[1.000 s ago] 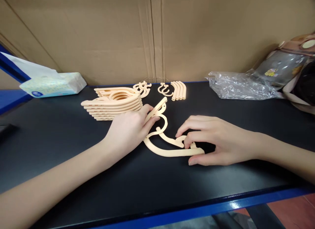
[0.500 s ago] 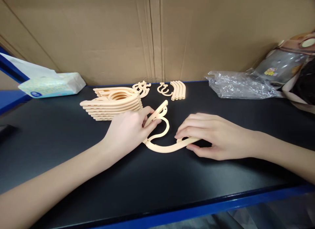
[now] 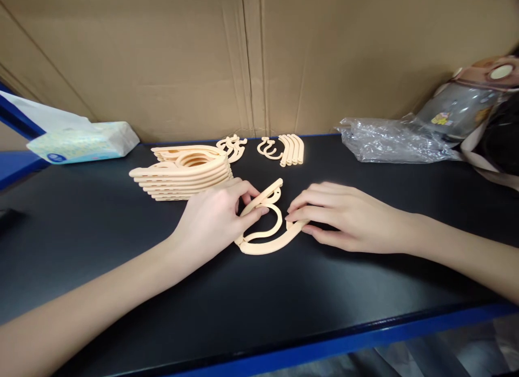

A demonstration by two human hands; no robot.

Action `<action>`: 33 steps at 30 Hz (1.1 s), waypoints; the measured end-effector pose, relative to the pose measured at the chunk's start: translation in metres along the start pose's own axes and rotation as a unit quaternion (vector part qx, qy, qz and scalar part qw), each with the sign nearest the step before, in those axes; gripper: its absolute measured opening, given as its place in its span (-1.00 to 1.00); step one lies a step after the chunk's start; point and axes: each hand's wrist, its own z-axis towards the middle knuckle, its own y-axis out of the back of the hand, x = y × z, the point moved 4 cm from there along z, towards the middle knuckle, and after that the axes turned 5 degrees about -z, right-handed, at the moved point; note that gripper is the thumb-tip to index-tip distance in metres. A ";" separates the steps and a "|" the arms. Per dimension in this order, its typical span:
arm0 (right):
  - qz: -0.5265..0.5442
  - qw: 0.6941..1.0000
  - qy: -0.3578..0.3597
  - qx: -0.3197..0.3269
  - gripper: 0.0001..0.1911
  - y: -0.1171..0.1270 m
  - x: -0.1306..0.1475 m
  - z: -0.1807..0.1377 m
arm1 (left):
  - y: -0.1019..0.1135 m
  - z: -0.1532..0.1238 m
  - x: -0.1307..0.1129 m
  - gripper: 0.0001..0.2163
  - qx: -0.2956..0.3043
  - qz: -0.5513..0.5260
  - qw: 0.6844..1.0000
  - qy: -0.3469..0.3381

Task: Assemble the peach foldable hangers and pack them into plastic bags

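Note:
A cream-coloured folding clothes hanger lies low over the black tabletop between my hands. Its two arms meet at a joint near the front, and a curved hook loops between them. My left hand is closed on the left arm, thumb in front and fingers behind. My right hand pinches the far end of the right arm, whose tip is hidden under the fingers. Just behind my left hand stands a stack of folded hangers of the same colour.
Loose hooks, two more hooks and several curved hanger arms lie at the back. A tissue pack sits back left. Crumpled clear plastic and a bottle are back right, before a cardboard wall.
The hanger's right arm has swung inward toward the left arm, closing the angle between them. My right hand has moved slightly left and away from me with it; my left hand keeps its grip.

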 end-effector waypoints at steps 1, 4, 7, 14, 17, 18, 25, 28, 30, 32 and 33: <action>0.001 1.000 0.000 0.000 -0.77 0.000 0.000 0.000 | 0.000 0.000 -0.001 -0.78 0.003 0.000 1.000 -0.001; 0.004 1.000 -0.002 0.000 -0.75 0.000 -0.001 0.000 | -0.001 -0.002 -0.003 -0.79 0.012 -0.004 1.000 0.000; 0.001 1.000 -0.005 0.000 -0.75 0.000 -0.003 0.000 | -0.002 -0.004 -0.003 -0.79 0.012 -0.004 1.000 -0.001; -0.011 1.000 -0.027 -0.006 -0.76 -0.001 -0.010 0.000 | -0.004 -0.005 -0.001 -0.75 0.019 -0.025 0.999 -0.018; -0.011 0.999 -0.037 -0.008 -0.77 -0.001 -0.012 0.000 | -0.004 -0.005 -0.002 -0.74 0.031 -0.018 0.999 -0.032; -0.013 0.999 -0.039 -0.009 -0.77 -0.001 -0.012 0.000 | -0.004 -0.005 -0.003 -0.75 0.035 -0.014 0.999 -0.034; -0.025 0.999 -0.043 -0.013 -0.77 -0.003 -0.014 -0.001 | -0.005 -0.005 -0.004 -0.78 0.043 0.005 0.999 -0.029; -0.045 0.998 -0.043 -0.032 -0.78 -0.002 -0.014 -0.001 | -0.004 -0.005 -0.004 -0.78 0.046 0.006 0.999 -0.025; -0.061 0.996 -0.048 -0.048 -0.78 -0.001 -0.013 -0.001 | -0.004 -0.004 -0.004 -0.78 0.050 0.001 0.998 -0.025; -0.070 0.994 -0.055 -0.057 -0.78 0.000 -0.012 -0.001 | -0.003 -0.004 -0.003 -0.77 0.054 -0.008 0.998 -0.030; -0.068 0.994 -0.057 -0.056 -0.77 0.001 -0.011 -0.001 | -0.003 -0.004 -0.003 -0.75 0.054 -0.012 0.998 -0.034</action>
